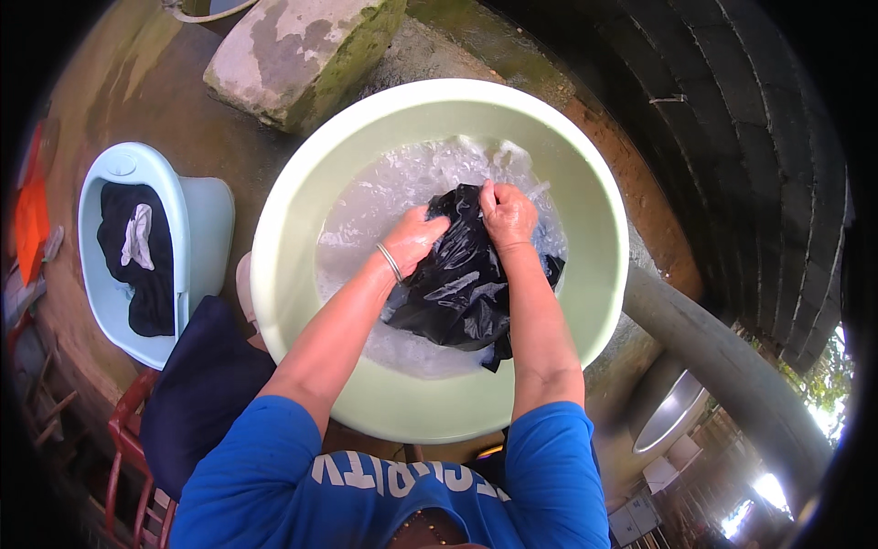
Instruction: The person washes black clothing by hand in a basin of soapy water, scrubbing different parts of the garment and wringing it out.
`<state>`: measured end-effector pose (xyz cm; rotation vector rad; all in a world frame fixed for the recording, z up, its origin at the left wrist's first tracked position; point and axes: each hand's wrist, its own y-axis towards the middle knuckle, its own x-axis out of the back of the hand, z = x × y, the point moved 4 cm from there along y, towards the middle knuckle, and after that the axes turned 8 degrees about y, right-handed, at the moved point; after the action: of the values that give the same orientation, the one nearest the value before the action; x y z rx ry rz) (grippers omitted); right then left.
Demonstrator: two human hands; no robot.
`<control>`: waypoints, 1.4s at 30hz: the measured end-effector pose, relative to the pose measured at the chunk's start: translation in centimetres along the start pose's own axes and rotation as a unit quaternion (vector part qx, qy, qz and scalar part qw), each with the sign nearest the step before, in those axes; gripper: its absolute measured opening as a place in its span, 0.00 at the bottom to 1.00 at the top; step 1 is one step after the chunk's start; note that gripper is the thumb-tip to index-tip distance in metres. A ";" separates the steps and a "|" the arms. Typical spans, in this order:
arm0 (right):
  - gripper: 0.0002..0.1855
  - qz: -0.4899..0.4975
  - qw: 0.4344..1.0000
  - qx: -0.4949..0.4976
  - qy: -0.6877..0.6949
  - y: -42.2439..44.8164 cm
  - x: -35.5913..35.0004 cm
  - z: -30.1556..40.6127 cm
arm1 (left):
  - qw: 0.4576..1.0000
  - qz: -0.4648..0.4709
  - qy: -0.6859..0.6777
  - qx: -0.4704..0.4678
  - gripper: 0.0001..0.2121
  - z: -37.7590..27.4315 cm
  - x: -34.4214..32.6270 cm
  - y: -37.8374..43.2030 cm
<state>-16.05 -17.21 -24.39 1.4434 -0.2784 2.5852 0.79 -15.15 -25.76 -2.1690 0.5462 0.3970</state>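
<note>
A wet black garment (456, 281) hangs bunched between my hands over cloudy, sudsy water (363, 199) in a large pale green plastic basin (439, 412). My left hand (413, 237), with a silver bangle at the wrist, grips the cloth's upper left edge. Its upper right edge is pinched between the thumb and fingers of my right hand (509, 214). The lower folds spread into the water, and part of the cloth passes behind my right forearm. Some bluish, whitish material shows in the suds beyond it.
At left stands a light blue plastic tub (180, 226) holding dark cloth (152, 295) and a small whitish cloth (138, 237). A concrete block (295, 62) lies beyond the basin. A grey pole (720, 357) and a dark block wall (727, 151) are at right. A red chair (127, 439) stands lower left.
</note>
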 end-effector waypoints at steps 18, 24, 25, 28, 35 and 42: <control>0.12 0.063 0.949 0.250 0.180 -8.7 -1.1 13.7 | 0.977 0.016 -0.191 0.094 0.13 4.0 5.0 1.8; 0.22 -0.014 0.999 -0.034 0.028 -3.0 -1.8 1.9 | 0.999 -0.047 0.004 0.013 0.10 1.0 1.4 -0.2; 0.24 0.039 0.998 -0.051 -0.019 -3.2 -1.7 0.2 | 1.000 -0.026 -0.003 -0.005 0.09 -0.3 0.8 -0.5; 0.23 0.013 0.996 -0.086 0.003 -5.4 0.5 -2.8 | 0.996 -0.020 -0.034 -0.081 0.10 -3.5 0.5 -1.6; 0.21 -0.064 0.997 0.025 0.040 -6.4 11.4 0.0 | 0.977 -0.042 -0.080 -0.192 0.10 -7.6 0.8 -3.9; 0.20 -0.152 0.977 0.138 0.057 -6.8 24.2 7.5 | 0.932 -0.036 -0.016 -0.359 0.10 -15.3 -4.9 -10.6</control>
<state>-20.88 -11.12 0.68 1.2877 0.3057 2.5078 3.42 -20.30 -7.42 -2.8641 0.3228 0.6693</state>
